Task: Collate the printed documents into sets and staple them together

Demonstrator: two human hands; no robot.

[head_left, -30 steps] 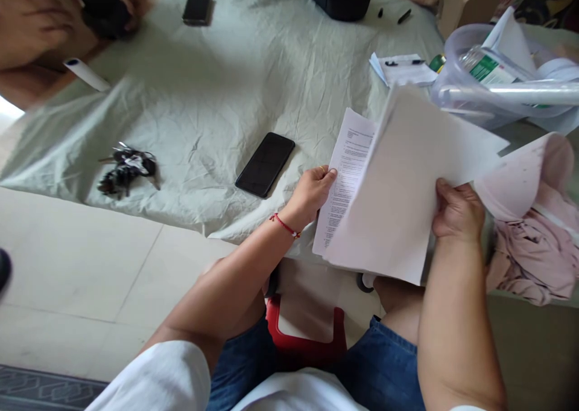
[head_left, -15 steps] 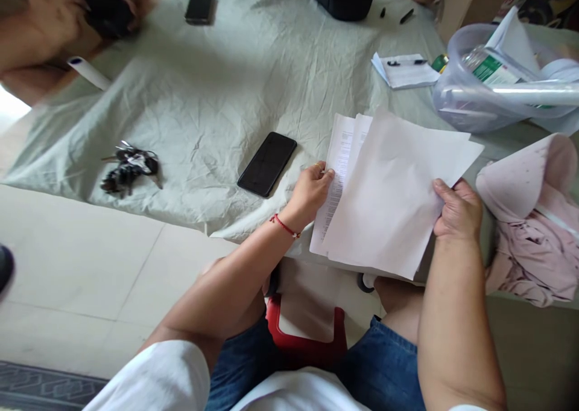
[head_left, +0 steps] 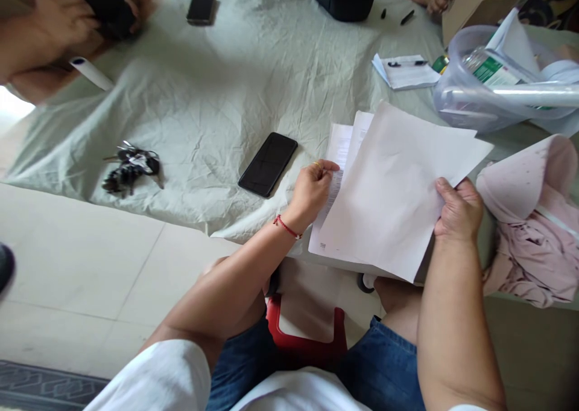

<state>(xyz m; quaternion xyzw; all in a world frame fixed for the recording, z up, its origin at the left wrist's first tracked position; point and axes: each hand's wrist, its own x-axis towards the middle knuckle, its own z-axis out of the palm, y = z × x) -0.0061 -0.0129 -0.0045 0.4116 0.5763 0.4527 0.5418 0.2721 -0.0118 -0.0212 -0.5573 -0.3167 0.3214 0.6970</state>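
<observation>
A stack of white paper sheets is held over the near edge of a low table covered with a pale green cloth. My right hand grips the right edge of the top blank sheet. My left hand, with a ring and a red wrist thread, pinches the left edge of the printed sheets underneath. The printed pages peek out at the upper left of the stack.
A black phone lies left of the papers, keys farther left. Another person's hands hold a dark object at the far left. A clear plastic tub, pink cloth, notepad with pen and red stool surround me.
The top sheets, lifted and fanned a second ago, have come down onto the stack. My left hand slid slightly along the left edge; my right hand kept its grip.
</observation>
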